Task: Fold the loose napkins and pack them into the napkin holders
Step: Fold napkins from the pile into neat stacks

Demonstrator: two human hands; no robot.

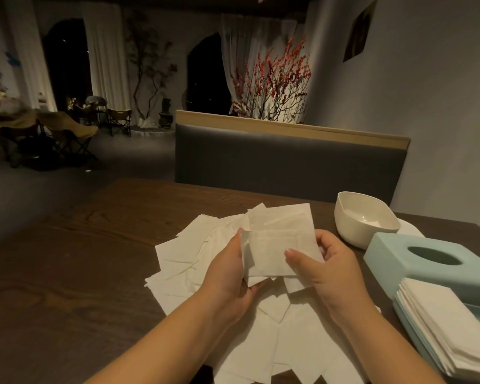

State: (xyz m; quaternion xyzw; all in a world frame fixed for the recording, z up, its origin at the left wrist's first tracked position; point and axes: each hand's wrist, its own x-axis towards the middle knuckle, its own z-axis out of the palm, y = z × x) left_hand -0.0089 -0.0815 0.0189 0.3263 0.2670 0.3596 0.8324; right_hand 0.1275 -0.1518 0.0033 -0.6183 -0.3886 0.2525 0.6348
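Woodgrain table (pixel 67 273): both hands pinch soft napkin (pixel 272 253).

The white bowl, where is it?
In the head view the white bowl sits on the table's far right side, just behind the blue tissue box.

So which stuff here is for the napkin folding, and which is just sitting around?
For the job: napkin in both hands, left hand, right hand, loose napkins, folded stack, blue-green holder lid.
Just there: white bowl, table, grey bench.
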